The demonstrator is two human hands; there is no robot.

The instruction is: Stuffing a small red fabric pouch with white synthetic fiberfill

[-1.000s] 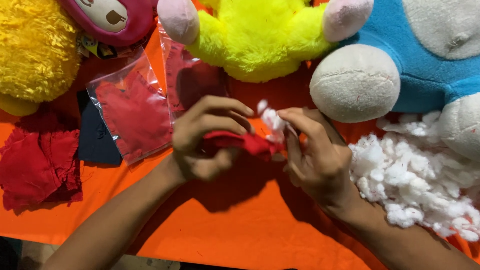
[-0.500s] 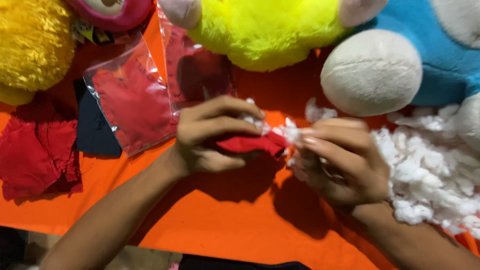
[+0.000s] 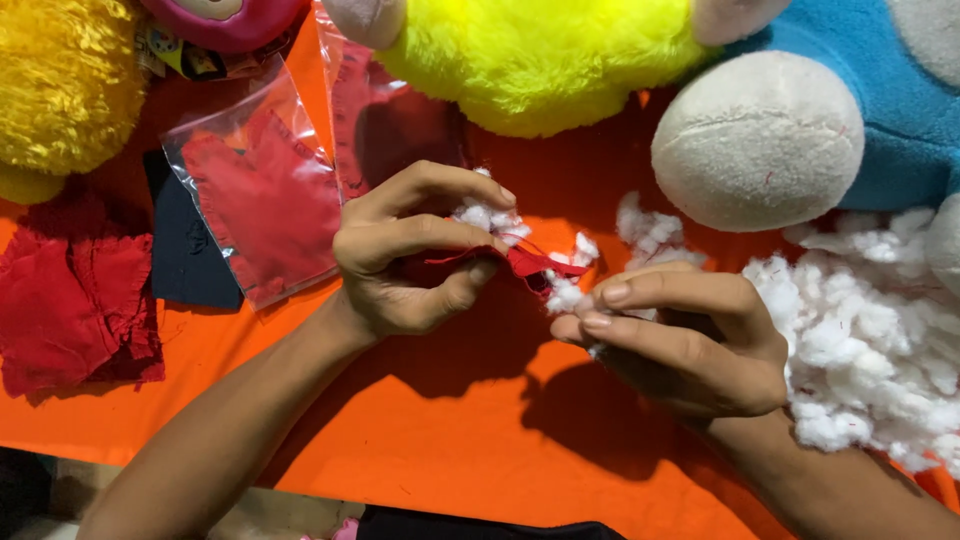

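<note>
We look down on an orange table cover [image 3: 420, 440] where our two bare hands meet near the middle. Our left hand [image 3: 405, 265] curls its fingers and thumb around a small piece of red fabric [image 3: 525, 265], pinching it, with a little white stuffing [image 3: 485, 215] showing at the fingertips. Our right hand [image 3: 690, 335] lies just beside it, fingers pressed together and pinching a tuft of white fibre [image 3: 565, 295] against the red fabric's open end.

To the right, a loose heap of white filling [image 3: 860, 340] lies on the cover, touching our right wrist area. Behind it sits a blue plush toy [image 3: 870, 110] with a round cream foot [image 3: 760, 140], and beside that a bright yellow-green plush toy [image 3: 545, 55].

On the left, a clear plastic bag [image 3: 255, 195] holds red fabric pieces; a second clear bag [image 3: 375, 110] behind it also shows red cloth inside. A dark blue piece of cloth [image 3: 185, 250] lies partly under the first bag. Loose red fabric scraps [image 3: 75, 300] lie at the far left, below a fuzzy golden-yellow plush toy [image 3: 55, 85]. A pink plush toy [image 3: 225, 15] peeks in at the top edge.
</note>
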